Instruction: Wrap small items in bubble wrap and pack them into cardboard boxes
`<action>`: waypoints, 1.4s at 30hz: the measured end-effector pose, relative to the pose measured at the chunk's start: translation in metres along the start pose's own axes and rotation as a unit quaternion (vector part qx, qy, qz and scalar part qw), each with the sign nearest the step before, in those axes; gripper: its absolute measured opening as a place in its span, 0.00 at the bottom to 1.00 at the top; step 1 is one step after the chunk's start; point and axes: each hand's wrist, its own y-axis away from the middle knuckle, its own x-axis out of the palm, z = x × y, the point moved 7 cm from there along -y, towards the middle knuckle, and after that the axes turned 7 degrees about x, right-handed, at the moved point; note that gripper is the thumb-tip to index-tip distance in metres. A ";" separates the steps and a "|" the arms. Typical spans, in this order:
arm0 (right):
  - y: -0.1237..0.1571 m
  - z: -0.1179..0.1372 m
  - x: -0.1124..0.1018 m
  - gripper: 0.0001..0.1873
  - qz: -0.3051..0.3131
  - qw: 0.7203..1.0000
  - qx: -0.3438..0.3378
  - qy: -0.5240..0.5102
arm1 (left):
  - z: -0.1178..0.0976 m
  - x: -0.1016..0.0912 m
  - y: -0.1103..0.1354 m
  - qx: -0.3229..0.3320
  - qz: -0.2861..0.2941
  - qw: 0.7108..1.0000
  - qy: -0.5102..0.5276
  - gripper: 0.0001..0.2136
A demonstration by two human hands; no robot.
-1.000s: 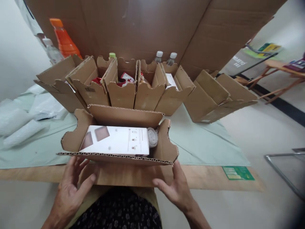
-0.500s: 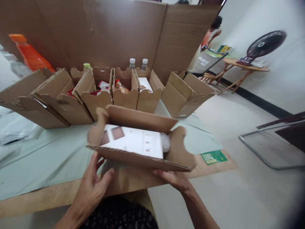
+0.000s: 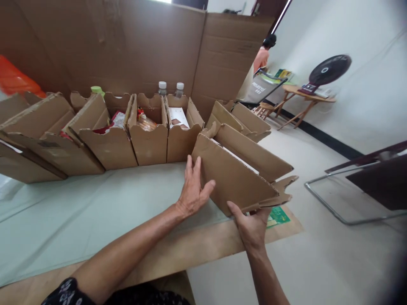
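"Right hand [image 3: 254,228] first: what has it got?"

"It holds the carton [image 3: 235,169] low on the near side, thumb against the wall. Its fingers vanish past the lower edge, so I can't tell how firmly they bear on it."

"And the left hand [image 3: 192,190]?"

"Spread at the left end of that same wall, thumb apart from the fingers. It looks to be steadying, not clasping."

"Where does the carton sit?"

"At the right end of the pale green cloth [image 3: 127,195], slanted to the row of boxes [image 3: 148,146], with the rear carton [image 3: 227,113] just beyond."

"How would it handle?"

"Fairly light for its bulk, I'd judge, and dry enough to grip well. Walls seem stiff, but the ragged right end would bend, and the white item [image 3: 243,161] inside adds load. Better to support the base than pinch a rim."

"Arms?"

"Left forearm lies long and slanting across the cloth; the right stands steeper, palm side turned to the carton."
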 end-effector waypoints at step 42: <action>-0.089 0.031 0.068 0.29 0.131 0.960 -0.086 0.232 | 0.076 0.000 -0.023 -0.076 0.004 0.991 0.106 0.32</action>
